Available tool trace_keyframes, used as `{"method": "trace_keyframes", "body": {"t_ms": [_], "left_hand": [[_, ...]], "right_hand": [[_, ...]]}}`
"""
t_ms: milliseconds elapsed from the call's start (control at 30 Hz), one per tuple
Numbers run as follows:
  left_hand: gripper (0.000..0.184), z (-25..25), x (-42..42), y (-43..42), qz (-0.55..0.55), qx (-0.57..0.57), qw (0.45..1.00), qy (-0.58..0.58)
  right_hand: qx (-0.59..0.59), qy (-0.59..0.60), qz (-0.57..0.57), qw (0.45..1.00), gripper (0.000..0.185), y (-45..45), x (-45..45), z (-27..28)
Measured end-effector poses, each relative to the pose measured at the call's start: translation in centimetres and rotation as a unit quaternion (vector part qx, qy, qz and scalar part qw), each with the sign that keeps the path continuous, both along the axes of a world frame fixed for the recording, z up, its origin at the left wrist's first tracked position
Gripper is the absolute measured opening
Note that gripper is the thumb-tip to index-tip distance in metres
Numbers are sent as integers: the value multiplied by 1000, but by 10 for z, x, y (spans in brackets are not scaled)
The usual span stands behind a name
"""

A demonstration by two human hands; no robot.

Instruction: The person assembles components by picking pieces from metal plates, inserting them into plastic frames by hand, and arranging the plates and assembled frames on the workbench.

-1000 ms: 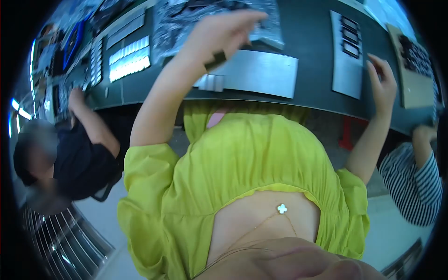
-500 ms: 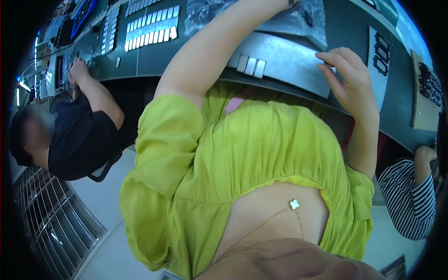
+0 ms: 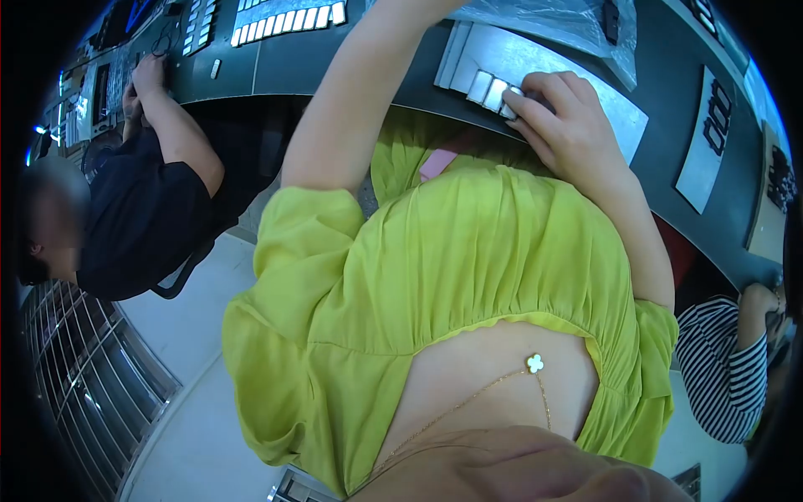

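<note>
My right hand [image 3: 569, 121] is at the near edge of a flat silver plate [image 3: 619, 117] on the dark green table. Its thumb and fingertips are closed around the rightmost block of a short row of small silver blocks [image 3: 480, 86]. A dark gap shows between its curled fingers; whether anything lies in it is unclear. My left forearm [image 3: 351, 100] reaches forward past the plate's left end, and the left hand lies beyond the top of the frame. Clear plastic wrap [image 3: 569, 33] lies behind the plate.
Rows of silver blocks [image 3: 288, 23] lie at the back left. At the right are a plate [image 3: 698, 171] bearing black frames and a tan board [image 3: 765, 230]. Co-workers sit at the left [image 3: 142, 217] and right [image 3: 719, 368].
My right hand has moved left from the plate's right side to the silver blocks. My left hand has gone out of view at the top. The camera view has shifted.
</note>
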State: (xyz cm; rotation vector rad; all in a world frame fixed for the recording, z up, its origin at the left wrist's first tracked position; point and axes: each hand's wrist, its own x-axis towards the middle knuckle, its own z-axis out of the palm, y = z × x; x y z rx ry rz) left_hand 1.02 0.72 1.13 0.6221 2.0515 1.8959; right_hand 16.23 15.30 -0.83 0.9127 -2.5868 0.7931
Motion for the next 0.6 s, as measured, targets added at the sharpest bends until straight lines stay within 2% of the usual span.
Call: {"method": "trace_keyframes", "body": {"t_ms": [67, 100, 133, 200, 233, 267, 367, 467, 500, 533, 600], "left_hand": [[27, -2, 19, -19, -17, 87, 993, -79], [32, -2, 28, -26, -6, 94, 987, -128], [32, -11, 33, -30, -13, 132, 984, -118], [33, -14, 43, -36, -18, 138, 977, -161], [37, -14, 48, -37, -21, 144, 972, -186], [37, -14, 53, -37, -21, 147, 971, -186], [47, -10, 61, -37, -64, 152, 966, -196], [47, -9, 71, -34, -68, 163, 965, -196], [50, 4, 75, -36, -64, 102, 974, -193], [50, 7, 80, -34, -66, 103, 974, -192], [37, 8, 88, -29, -11, 114, 983, -141]], "right_hand": [[-28, -6, 9, 1000, 19, 0, -1, 0], [-90, -60, -16, 994, 15, 1, 1, 0], [-151, -115, -41, 981, 12, 2, 1, 0], [-171, -133, -60, 974, 10, 8, 1, -5], [-289, -227, -86, 926, 11, 11, 0, -2], [-398, -314, -110, 855, 12, 14, 0, 2], [-416, -294, -122, 852, 19, 21, -6, 13], [-399, -283, -142, 861, 22, 27, -8, 17], [-427, -267, -142, 852, 20, 27, -9, 17], [-455, -252, -142, 842, 18, 26, -10, 16], [-466, -204, -169, 844, 18, 22, -12, 19]]}}
